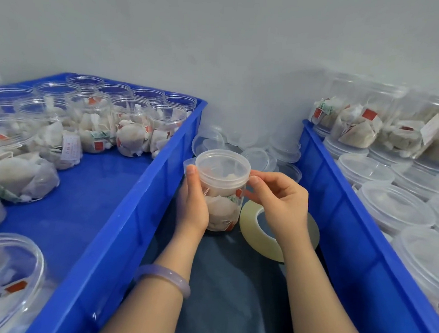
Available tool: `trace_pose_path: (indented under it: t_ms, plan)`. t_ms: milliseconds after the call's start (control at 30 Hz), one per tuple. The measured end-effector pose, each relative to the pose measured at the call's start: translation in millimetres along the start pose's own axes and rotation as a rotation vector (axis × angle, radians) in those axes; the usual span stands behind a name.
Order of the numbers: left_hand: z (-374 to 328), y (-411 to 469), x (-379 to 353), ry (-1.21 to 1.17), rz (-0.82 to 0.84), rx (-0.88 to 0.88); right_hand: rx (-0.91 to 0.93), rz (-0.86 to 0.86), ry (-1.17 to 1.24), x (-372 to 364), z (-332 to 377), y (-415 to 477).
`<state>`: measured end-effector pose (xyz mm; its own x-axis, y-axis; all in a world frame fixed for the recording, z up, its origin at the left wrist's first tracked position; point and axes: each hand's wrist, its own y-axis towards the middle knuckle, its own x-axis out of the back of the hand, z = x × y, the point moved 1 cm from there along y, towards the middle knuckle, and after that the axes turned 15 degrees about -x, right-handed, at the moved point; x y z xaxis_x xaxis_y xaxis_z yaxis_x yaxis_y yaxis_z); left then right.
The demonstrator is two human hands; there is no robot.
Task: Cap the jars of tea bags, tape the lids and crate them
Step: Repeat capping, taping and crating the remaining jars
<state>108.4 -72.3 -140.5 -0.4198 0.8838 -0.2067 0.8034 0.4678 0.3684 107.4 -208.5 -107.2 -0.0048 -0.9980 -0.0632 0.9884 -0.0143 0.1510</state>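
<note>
A clear jar of tea bags (pixel 222 208) stands upright in the gap between two blue crates, with a clear lid (pixel 222 166) on top. My left hand (pixel 193 203) grips the jar's left side, thumb up at the lid's rim. My right hand (pixel 278 199) pinches at the lid's right edge with thumb and fingers. A roll of clear tape (pixel 250 233) lies flat just right of the jar, partly under my right wrist.
The left blue crate (pixel 143 200) holds several uncapped jars of tea bags (pixel 91 121). The right blue crate (pixel 339 213) holds several capped jars (pixel 394 207), some stacked. Loose clear lids (pixel 260 156) pile up behind the jar by the wall.
</note>
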Motion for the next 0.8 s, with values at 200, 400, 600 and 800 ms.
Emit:
trace_pose_path:
  t_ms: [200,400,600,800]
  plan:
    - [0.0,-1.8,-1.0,0.0,0.004,0.007,-0.003,0.033,-0.057,3.7,2.8,-2.6]
    - [1.7,0.4,0.4,-0.062,0.012,0.006,-0.012,0.07,0.006,2.8,3.5,-2.4]
    - [0.0,2.8,2.8,-0.249,0.093,0.085,-0.334,0.27,0.189,6.7,-0.9,1.8]
    - [-7.2,-1.3,2.0,-0.264,0.162,0.052,-0.384,0.167,0.245,0.3,1.0,4.4]
